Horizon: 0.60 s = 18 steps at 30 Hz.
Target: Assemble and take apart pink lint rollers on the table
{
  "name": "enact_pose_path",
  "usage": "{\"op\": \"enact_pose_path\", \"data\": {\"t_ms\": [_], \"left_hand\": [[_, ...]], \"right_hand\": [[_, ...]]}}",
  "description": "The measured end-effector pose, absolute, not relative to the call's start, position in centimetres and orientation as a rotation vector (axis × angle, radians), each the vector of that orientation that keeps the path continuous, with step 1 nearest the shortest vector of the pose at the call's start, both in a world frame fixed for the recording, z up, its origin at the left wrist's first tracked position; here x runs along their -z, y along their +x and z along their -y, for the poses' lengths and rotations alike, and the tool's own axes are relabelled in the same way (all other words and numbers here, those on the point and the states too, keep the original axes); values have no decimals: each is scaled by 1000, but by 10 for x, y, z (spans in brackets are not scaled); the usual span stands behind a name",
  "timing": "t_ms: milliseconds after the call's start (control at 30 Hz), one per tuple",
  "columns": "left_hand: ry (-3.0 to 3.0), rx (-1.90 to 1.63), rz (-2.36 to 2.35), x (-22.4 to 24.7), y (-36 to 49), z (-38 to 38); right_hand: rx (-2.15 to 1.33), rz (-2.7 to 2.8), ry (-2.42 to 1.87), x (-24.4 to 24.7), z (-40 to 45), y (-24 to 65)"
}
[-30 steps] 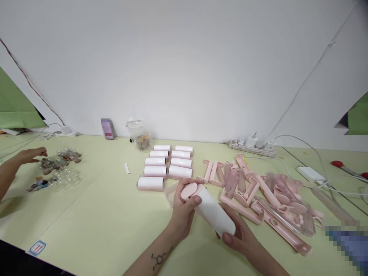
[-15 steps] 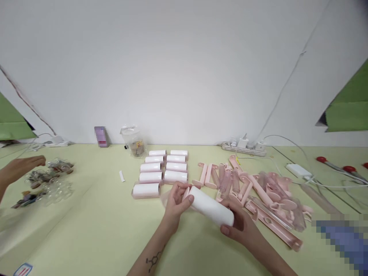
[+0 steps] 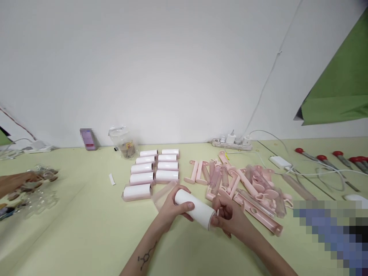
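A white lint roller [image 3: 195,209] is held tilted above the table, its right end lower and nearer to me. My left hand [image 3: 174,205] wraps round its left end, thumb across the top. At the other end, the curled thumb and fingers of my right hand [image 3: 225,214] pinch the rim; a small pale edge shows between them, too little to name. A clear plastic cover [image 3: 163,195] lies beside my left hand, partly hidden by it. Behind, several similar white rollers [image 3: 142,178] with pink bases lie in two columns.
To the right is a pile of pink handles [image 3: 250,184] and clear pink covers. A power strip [image 3: 231,144], a bagged item [image 3: 126,147] and a phone [image 3: 88,138] are along the wall. Another person's hand [image 3: 21,182] reaches over small glass-like items [image 3: 40,199] at left.
My view has swung rightwards. My left hand has shifted its hold further over the roller's left end, and my right fingers have gone from cupping the right end to pinching its rim.
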<state>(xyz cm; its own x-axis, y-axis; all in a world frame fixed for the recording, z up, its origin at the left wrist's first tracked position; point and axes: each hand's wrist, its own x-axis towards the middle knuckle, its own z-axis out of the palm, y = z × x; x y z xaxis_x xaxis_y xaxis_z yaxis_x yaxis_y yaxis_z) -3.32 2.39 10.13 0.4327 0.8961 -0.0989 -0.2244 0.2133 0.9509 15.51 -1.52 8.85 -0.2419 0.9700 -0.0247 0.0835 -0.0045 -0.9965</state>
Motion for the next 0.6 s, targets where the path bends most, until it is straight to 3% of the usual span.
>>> {"op": "enact_pose_path", "data": {"t_ms": [600], "left_hand": [[1016, -704, -645, -104, -39, -24]], "right_hand": [[-1397, 1265, -989, -100, 25, 147]]}}
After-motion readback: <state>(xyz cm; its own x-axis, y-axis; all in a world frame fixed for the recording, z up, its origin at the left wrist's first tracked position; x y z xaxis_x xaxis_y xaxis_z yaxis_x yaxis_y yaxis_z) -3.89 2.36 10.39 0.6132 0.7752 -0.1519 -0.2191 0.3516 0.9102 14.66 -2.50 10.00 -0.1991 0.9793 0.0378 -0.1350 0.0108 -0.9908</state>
